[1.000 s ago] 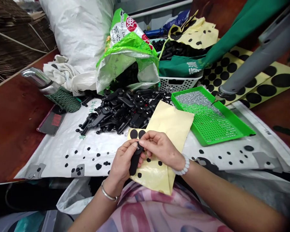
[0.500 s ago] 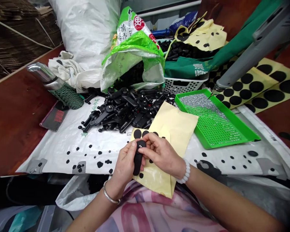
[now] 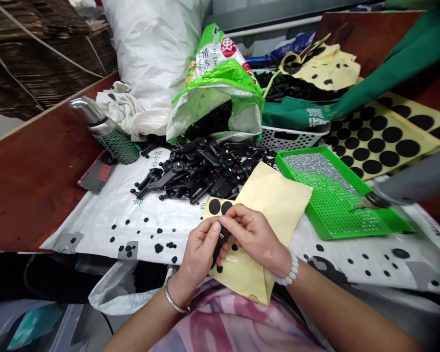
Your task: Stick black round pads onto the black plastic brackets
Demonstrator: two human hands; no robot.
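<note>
In the head view, my left hand (image 3: 196, 254) is closed around a dark, long black plastic part (image 3: 223, 238) with a small metal bit on its face. My right hand (image 3: 258, 240) pinches at the part's upper end, its thumb and fingertips meeting my left thumb there. Whether a thin piece sits between those fingertips is hidden. Both hands are over a yellow backing sheet (image 3: 247, 282) with a few round black pads. Behind them lies a heap of black plastic arms (image 3: 205, 168).
A green tray (image 3: 319, 226) of small metal pieces stands to the right, a grey power screwdriver (image 3: 410, 178) over its edge. Sheets of black round pads (image 3: 392, 134) lie beyond. At the left are a flask (image 3: 113, 142) and a phone (image 3: 97, 173). An open bag (image 3: 212, 93) stands behind.
The black part has tilted, and my fingers cover more of its upper end. The screwdriver appears lower and farther right, over the tray's right side. The whole view has shifted slightly.
</note>
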